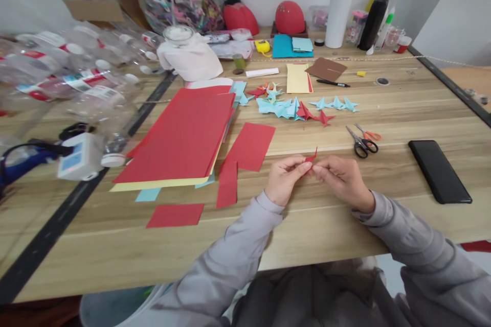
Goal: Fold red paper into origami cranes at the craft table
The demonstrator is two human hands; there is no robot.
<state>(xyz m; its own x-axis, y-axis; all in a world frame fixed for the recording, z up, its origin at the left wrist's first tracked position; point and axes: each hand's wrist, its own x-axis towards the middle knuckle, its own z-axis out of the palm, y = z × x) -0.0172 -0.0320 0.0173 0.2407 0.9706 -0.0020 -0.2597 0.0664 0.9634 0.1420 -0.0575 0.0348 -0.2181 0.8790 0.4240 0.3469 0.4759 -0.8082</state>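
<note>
Between my fingertips is a small folded piece of red paper (311,158), with one thin point sticking up. My left hand (286,176) pinches it from the left. From the other side my right hand (343,179) closes its thumb and fingers at its edge; most of the paper is hidden by the fingers. Left of my hands lie a red paper sheet (253,145), a narrow red strip (227,184) and a red rectangle (175,215). Folded light blue paper cranes (278,107) and red ones (325,118) lie beyond my hands.
A stack of large red sheets (180,133) covers the left middle. Black scissors (360,144) and orange scissors (369,134) lie right of the cranes, with a phone (439,171) farther right. Plastic bottles (92,97) crowd the left. A white bottle (338,18) stands at the back.
</note>
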